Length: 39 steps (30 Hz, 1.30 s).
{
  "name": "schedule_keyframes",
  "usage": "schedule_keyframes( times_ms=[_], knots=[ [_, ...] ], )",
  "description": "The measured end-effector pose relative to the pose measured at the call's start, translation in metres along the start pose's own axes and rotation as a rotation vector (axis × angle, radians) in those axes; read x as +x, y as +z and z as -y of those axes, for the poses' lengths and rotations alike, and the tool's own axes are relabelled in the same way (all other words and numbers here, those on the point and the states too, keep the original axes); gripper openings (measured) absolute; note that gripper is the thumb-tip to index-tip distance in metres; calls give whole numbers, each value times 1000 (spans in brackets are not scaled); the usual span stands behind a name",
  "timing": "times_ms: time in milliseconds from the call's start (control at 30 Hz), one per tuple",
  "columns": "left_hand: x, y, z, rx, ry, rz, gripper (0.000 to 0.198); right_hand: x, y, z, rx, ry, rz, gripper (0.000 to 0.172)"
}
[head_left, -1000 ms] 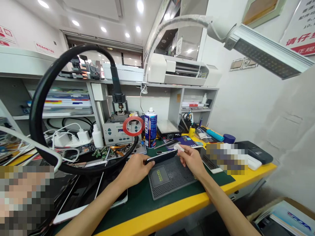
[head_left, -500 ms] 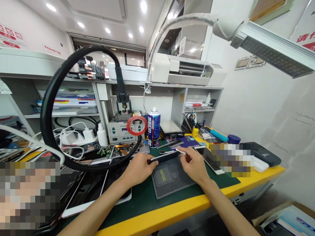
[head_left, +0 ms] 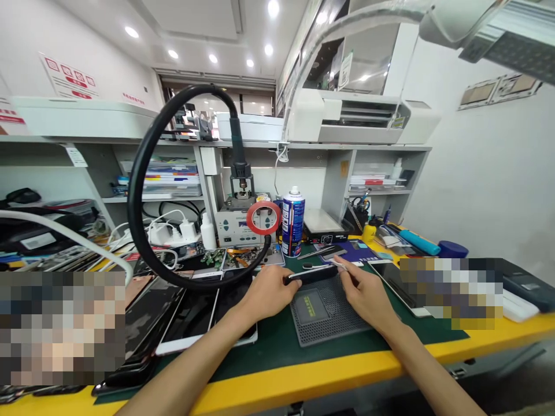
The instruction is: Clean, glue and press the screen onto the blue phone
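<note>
A slim dark phone (head_left: 315, 274) is held tilted on edge above a grey perforated mat (head_left: 332, 329). My left hand (head_left: 269, 292) is closed on its left end, thumb at the near side. My right hand (head_left: 368, 296) is closed at the right end, pinching a small white piece (head_left: 339, 264) against or beside the phone's corner. The kind of white piece is too small to tell. Just behind the phone lies a small dark-headed item (head_left: 307, 266).
Left of the mat lie phones and white-edged tablets (head_left: 186, 323). A thick black hose (head_left: 134, 190) loops beside a red tape roll (head_left: 263, 218) and a blue spray can (head_left: 293, 222). To the right lies a white phone (head_left: 399, 286). A yellow edge (head_left: 312, 372) borders the bench.
The view has turned left, so everything sits further right. My left hand keeps its hold on the phone. The white piece shows less between my right fingers, near the phone's right end.
</note>
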<state>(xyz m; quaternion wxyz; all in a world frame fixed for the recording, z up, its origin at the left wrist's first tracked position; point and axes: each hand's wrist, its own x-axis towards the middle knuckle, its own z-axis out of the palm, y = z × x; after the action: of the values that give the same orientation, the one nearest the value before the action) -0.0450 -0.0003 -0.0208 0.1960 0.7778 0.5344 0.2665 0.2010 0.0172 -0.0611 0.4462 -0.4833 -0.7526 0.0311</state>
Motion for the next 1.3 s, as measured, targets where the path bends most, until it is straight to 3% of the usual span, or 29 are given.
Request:
schedule_keyframes(
  times_ms=[433,700,1000,1300],
  knots=[
    [0,2,5,6,11,-34,39,-4,5,-10,-328,-115,-51,47],
    [1,6,11,22,15,-56,34,-3,8,-5,-480,-296,-78,48],
    [0,3,12,0,30,-32,34,-5,27,26,-540,-455,-57,46],
    [2,0,13,-11,43,-5,23,-4,51,64,-520,-586,47,46]
  ],
)
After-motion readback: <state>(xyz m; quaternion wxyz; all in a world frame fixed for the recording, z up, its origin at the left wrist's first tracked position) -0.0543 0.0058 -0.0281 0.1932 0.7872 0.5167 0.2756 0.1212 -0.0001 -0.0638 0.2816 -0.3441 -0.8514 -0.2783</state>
